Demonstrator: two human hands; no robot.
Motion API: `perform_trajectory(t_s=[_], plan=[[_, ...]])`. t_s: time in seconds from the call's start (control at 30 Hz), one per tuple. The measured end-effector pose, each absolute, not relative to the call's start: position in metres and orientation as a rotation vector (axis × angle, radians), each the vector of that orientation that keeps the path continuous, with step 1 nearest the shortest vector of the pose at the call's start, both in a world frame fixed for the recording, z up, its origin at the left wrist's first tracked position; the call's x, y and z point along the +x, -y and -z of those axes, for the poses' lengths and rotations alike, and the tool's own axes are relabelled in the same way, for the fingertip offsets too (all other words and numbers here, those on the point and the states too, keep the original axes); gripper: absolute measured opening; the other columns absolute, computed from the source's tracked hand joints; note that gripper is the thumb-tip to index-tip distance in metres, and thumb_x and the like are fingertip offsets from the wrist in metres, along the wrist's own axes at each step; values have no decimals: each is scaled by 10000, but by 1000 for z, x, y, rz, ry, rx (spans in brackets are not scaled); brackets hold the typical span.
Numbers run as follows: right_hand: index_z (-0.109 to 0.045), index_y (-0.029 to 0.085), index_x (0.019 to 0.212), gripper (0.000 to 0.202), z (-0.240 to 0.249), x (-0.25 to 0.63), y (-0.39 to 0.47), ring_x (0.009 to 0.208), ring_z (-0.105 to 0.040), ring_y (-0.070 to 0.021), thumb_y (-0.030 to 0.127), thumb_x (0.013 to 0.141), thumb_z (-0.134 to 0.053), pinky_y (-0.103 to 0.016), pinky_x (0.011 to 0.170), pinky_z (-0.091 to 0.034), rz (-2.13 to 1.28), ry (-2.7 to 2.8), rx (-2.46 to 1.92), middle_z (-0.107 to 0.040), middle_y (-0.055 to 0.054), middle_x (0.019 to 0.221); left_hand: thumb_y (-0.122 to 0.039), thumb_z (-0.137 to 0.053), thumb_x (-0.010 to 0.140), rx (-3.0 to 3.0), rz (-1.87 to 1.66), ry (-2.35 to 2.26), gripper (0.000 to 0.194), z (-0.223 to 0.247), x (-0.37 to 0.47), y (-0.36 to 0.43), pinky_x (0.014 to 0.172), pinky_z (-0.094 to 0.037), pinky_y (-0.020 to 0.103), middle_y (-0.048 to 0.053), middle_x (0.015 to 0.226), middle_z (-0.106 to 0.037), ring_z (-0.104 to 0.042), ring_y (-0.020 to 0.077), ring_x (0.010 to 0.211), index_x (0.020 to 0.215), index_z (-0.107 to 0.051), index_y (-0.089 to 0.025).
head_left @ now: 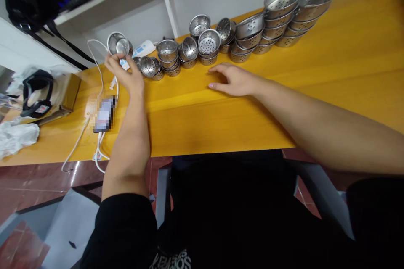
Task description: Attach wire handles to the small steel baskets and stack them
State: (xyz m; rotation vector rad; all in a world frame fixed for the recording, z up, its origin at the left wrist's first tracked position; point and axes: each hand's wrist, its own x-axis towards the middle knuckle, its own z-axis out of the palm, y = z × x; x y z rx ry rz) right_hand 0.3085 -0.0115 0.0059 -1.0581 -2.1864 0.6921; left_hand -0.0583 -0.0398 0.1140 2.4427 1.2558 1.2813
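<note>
Beyond the phone (105, 114), the left hand (126, 72) grips a small metal cup (115, 43) not yet set down, while many perforated cups (208, 45) already stand in stacks on the table (195, 122) right of the phone, where the right hand (235, 80) is open and empty near them

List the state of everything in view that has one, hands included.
Left hand: fingers closed on a metal cup
Metal cup: held, its open end facing the camera
Right hand: open, holding nothing
Tall cup stacks: nested one in another
Phone: lying on the table, cable plugged in
Headphones: resting on a box
White plastic: crumpled
</note>
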Motion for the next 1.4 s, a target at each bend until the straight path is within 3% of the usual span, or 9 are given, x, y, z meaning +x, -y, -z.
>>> perform_trajectory(t_s=[0.17, 0.33, 0.47, 0.53, 0.67, 0.77, 0.87, 1.17, 1.4], plan=[[-825, 349, 1785, 964, -23, 301, 27, 1722, -689, -592, 989, 1064, -816, -857, 1552, -465, -626, 2122, -998, -775, -169, 1819, -800, -966, 1078, 2471, -1255, -1231, 573, -101, -37, 36, 1429, -657, 753, 142, 1666, -807, -711, 459, 1752, 1413, -789, -371], [-552, 403, 2030, 1097, -47, 295, 50, 1820, -587, -569, 964, 1112, -765, -777, 1576, -466, -587, 2063, -975, -661, -100, 1956, -820, -848, 1142, 2562, -1287, -1177, 498, -63, -22, 30, 1496, -588, 793, 139, 1708, -752, -697, 462, 1741, 1301, -772, -355], [-781, 487, 1831, 846, -51, 295, 55, 1766, -617, -582, 973, 1141, -738, -839, 1544, -476, -607, 2086, -967, -752, -84, 1830, -799, -800, 1174, 2596, -1172, -1124, 480, -49, -9, 35, 1429, -664, 768, 140, 1719, -739, -729, 462, 1711, 1373, -775, -362], [-888, 496, 1679, 735, -50, 295, 55, 1735, -636, -590, 979, 1145, -738, -872, 1528, -470, -633, 2103, -960, -800, -91, 1746, -802, -817, 1170, 2581, -1146, -1082, 589, -46, -7, 37, 1432, -677, 726, 152, 1754, -726, -730, 459, 1732, 1565, -717, -377], [-946, 448, 1579, 712, -49, 292, 54, 1673, -684, -584, 971, 1144, -735, -859, 1519, -473, -673, 2123, -910, -819, -117, 1694, -821, -951, 1088, 2560, -1118, -979, 1076, -38, -9, 29, 1560, -592, 681, 174, 1936, -613, -631, 478, 1883, 1910, -393, -407], [-870, 453, 1729, 808, -49, 288, 56, 1666, -693, -565, 965, 1112, -768, -814, 1516, -494, -694, 2152, -886, -790, -107, 1767, -817, -1016, 1044, 2572, -1048, -1032, 1157, -31, -9, 23, 1652, -478, 705, 177, 2003, -581, -556, 492, 1952, 1923, -386, -406], [-740, 428, 1888, 999, -48, 286, 57, 1698, -666, -555, 989, 1066, -814, -781, 1522, -502, -697, 2182, -846, -733, -123, 1845, -794, -1053, 1026, 2550, -1003, -1077, 1142, -27, -7, 22, 1658, -471, 706, 161, 2015, -590, -566, 480, 1950, 1903, -431, -411], [-906, 364, 1391, 544, -33, 287, 47, 1584, -683, -520, 840, 1129, -889, -819, 1475, -517, -598, 2215, -698, -754, -155, 1585, -845, -947, 1046, 2621, -843, -940, 1162, -23, -11, 11, 1615, -505, 707, 207, 1971, -612, -601, 513, 1887, 1933, -409, -323], [-842, 329, 1248, 511, -27, 286, 43, 1337, -740, -477, 830, 1155, -872, -755, 1288, -642, -513, 2138, -801, -758, -150, 1347, -611, -866, 1078, 2658, -697, -951, 1052, -21, -12, 8, 1660, -428, 706, 205, 1985, -558, -530, 510, 1915, 1962, -391, -295]])
